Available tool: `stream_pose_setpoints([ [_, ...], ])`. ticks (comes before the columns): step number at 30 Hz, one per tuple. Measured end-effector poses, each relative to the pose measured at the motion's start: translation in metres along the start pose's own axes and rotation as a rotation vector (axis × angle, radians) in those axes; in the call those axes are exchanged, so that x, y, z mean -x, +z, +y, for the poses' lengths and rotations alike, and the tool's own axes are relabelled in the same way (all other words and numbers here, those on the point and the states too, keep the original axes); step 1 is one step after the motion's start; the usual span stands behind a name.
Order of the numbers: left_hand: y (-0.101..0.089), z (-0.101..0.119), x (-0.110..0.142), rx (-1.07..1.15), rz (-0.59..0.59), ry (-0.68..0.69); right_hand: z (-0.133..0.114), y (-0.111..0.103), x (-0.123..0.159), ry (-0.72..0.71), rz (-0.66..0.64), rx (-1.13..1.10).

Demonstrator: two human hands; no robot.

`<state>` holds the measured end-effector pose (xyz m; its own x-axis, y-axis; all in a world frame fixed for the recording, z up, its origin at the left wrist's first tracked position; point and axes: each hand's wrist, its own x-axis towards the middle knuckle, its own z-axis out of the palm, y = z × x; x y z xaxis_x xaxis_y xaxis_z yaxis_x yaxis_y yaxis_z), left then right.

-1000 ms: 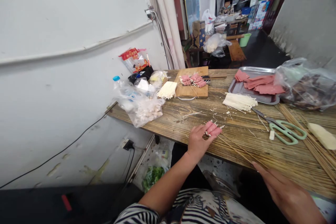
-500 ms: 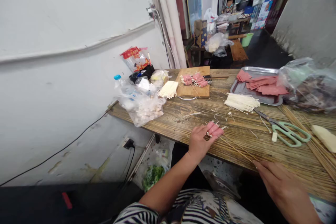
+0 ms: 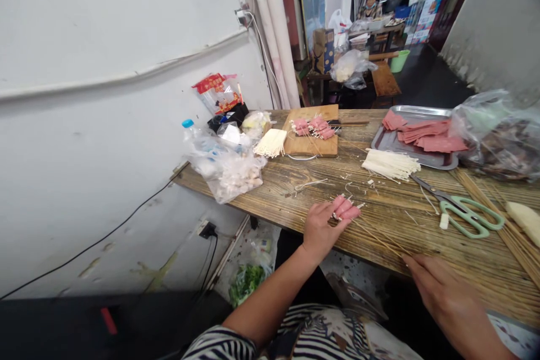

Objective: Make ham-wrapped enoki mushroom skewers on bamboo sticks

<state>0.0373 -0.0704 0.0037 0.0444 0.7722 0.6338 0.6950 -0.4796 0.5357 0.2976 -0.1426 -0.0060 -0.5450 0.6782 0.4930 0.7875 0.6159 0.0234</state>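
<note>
Between the fingers and thumb of my left hand (image 3: 322,226) are pink meat rolls (image 3: 346,207) with white enoki ends sticking out, close to the table's front edge. Thin bamboo skewers (image 3: 377,237) run from the rolls toward my right hand (image 3: 442,287), whose fingertips are closed on their near ends. Beyond the rolls lies a bundle of enoki mushrooms (image 3: 390,164). Green-handled scissors (image 3: 468,215) rest to its right. Finished-looking meat-roll skewers (image 3: 314,126) lie on a wooden cutting board (image 3: 310,148) farther back.
A metal tray (image 3: 382,143) holds pink meat slices (image 3: 428,134), beside a plastic bag of dark food (image 3: 502,143). More enoki (image 3: 271,143) sits left of the board, next to plastic bags (image 3: 236,174). Loose bamboo skewers (image 3: 512,242) lie at the right. Enoki scraps (image 3: 311,183) dot the wooden table.
My right hand has shifted slightly left and toward the rolls along the skewers. My left hand stays on the rolls. The view has turned very slightly.
</note>
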Motion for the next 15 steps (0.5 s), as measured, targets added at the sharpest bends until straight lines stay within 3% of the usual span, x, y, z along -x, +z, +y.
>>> stream_pose_setpoints([
  [15,0.0041,-0.003,0.0044,-0.024,0.04,-0.067,-0.0051,0.0035,-0.0101,0.0,-0.017,-0.045],
])
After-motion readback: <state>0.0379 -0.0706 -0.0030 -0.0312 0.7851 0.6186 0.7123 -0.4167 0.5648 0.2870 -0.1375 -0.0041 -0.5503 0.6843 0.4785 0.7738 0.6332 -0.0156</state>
